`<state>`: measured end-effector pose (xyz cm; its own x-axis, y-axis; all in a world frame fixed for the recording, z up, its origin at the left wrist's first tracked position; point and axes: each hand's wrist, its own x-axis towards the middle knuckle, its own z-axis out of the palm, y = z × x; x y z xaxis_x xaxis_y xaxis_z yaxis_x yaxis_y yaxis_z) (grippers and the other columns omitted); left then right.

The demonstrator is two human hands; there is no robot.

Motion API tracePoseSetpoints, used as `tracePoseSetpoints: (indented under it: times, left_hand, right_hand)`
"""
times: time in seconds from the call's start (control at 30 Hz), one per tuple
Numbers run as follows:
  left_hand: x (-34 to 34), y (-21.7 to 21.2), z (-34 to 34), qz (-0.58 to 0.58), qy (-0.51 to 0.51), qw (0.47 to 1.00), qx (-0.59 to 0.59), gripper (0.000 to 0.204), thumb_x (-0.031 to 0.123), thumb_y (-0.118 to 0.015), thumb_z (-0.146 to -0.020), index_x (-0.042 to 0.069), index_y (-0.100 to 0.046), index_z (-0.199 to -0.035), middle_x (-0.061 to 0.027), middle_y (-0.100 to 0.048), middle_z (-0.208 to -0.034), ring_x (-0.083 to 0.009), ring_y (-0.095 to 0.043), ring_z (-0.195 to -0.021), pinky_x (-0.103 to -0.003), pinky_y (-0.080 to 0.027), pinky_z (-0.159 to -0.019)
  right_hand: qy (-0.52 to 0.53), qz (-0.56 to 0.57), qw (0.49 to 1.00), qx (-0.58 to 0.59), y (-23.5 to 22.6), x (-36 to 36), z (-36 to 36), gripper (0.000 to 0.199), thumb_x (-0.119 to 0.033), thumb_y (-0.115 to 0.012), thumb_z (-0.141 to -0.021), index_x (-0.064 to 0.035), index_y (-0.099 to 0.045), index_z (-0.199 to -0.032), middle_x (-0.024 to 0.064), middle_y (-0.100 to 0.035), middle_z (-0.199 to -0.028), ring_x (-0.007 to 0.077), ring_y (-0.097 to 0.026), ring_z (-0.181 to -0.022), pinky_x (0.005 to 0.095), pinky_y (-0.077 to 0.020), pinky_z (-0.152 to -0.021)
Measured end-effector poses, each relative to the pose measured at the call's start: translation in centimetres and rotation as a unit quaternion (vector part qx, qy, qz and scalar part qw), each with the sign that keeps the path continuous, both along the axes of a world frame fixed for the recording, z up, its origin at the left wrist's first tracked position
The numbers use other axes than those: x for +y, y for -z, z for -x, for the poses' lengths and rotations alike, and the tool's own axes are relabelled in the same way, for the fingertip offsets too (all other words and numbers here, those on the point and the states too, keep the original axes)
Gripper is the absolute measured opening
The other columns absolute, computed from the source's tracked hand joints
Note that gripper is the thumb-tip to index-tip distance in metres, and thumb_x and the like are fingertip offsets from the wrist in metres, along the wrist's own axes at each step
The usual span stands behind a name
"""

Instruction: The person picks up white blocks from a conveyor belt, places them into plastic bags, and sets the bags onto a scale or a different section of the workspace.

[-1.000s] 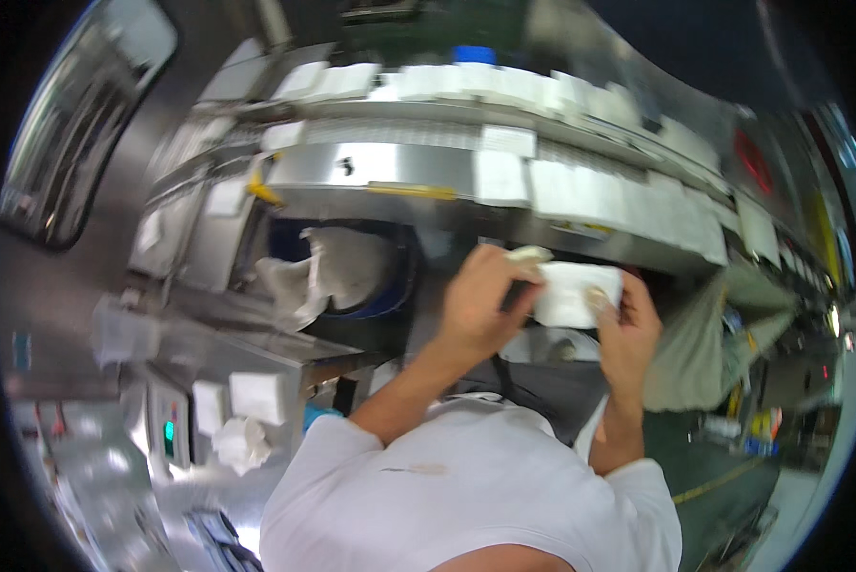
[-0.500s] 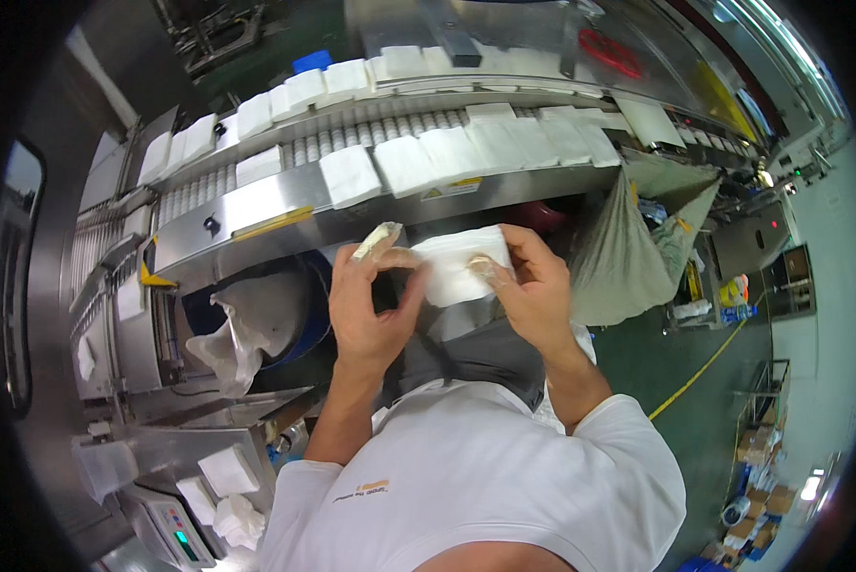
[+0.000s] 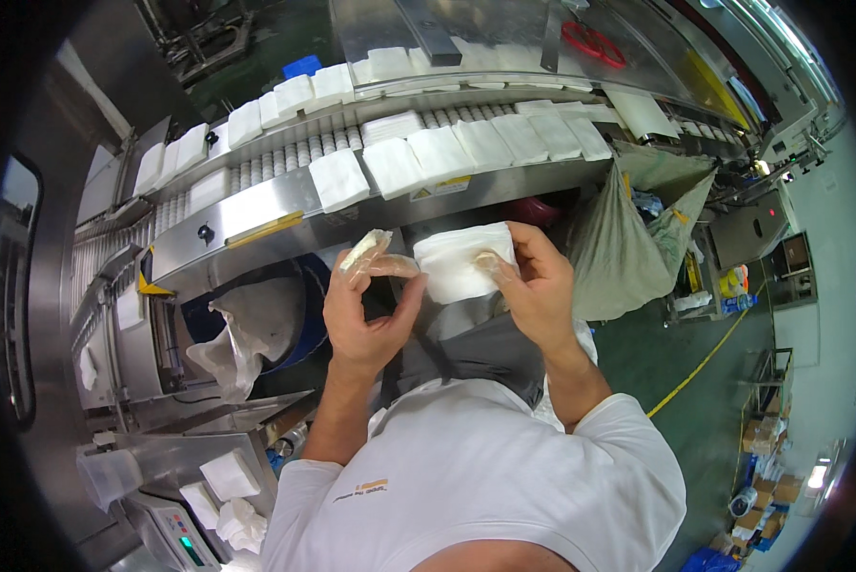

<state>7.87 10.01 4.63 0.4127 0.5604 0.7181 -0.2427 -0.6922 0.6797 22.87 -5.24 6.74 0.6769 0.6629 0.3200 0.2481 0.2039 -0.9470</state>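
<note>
A stack of folded white tissues (image 3: 455, 259) is in front of my body, between my hands. My right hand (image 3: 537, 291) grips its right side, with the thumb on top and the fingers behind. My left hand (image 3: 366, 310) closes thumb and forefinger in a pinch at the stack's left edge. Thin translucent covers wrap some fingertips; a pale, yellowish one shows on the raised left fingers. Beyond my hands, several similar white stacks (image 3: 438, 154) lie in a row along the near metal ledge of a roller conveyor (image 3: 304, 150).
Another row of white stacks (image 3: 244, 122) lines the conveyor's far side. A cloth sack (image 3: 595, 262) hangs at right. At left below the conveyor is a blue bin (image 3: 311, 305) with a plastic liner. A scale (image 3: 175, 534) and loose white stacks (image 3: 228, 474) sit lower left.
Stacks on the rollers have travelled left. My left hand has shifted slightly left, its thumb and forefinger still at the stack's edge. The right hand keeps its hold. The view has shifted a little.
</note>
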Motion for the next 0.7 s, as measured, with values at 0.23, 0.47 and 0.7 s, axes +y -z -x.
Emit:
tracePoseSetpoints:
  times: [0.23, 0.47, 0.7]
  left_hand:
    - [1.1, -3.7, 0.4, -0.057, 0.040, 0.976, 0.209, 0.035, 0.013, -0.085, -0.078, 0.014, -0.073, -0.111, -0.0091, -0.072, -0.115, -0.0328, -0.063, -0.112, -0.044, -0.051, -0.098]
    - [0.9, -1.9, -0.9, -0.096, 0.077, 0.978, 0.166, 0.027, 0.016, -0.082, -0.084, 0.008, -0.071, -0.107, -0.0177, -0.065, -0.108, -0.0344, -0.062, -0.105, -0.039, -0.055, -0.089]
    - [4.1, -1.5, 0.9, -0.018, 0.051, 0.990, 0.127, 0.022, 0.007, -0.081, -0.080, 0.011, -0.063, -0.092, -0.0080, -0.066, -0.097, -0.0313, -0.064, -0.098, -0.044, -0.052, -0.089]
  right_hand:
    - [0.019, 0.073, 0.996, -0.040, 0.3, 0.0, 0.0, 0.036, -0.001, -0.074, -0.093, 0.0022, -0.064, -0.127, 0.0066, -0.071, -0.111, 0.0108, -0.065, -0.099, 0.0263, -0.0540, -0.086]
    - [0.020, 0.062, 0.997, -0.033, 0.0, -0.3, 0.3, 0.029, 0.002, -0.068, -0.097, 0.0049, -0.063, -0.126, 0.0089, -0.070, -0.115, 0.0131, -0.064, -0.102, 0.0284, -0.0505, -0.093]
    - [-0.009, 0.105, 0.994, 0.008, 0.4, 0.1, 0.3, 0.029, -0.004, -0.074, -0.094, 0.0012, -0.067, -0.121, 0.0063, -0.072, -0.109, 0.0125, -0.066, -0.096, 0.0288, -0.0543, -0.086]
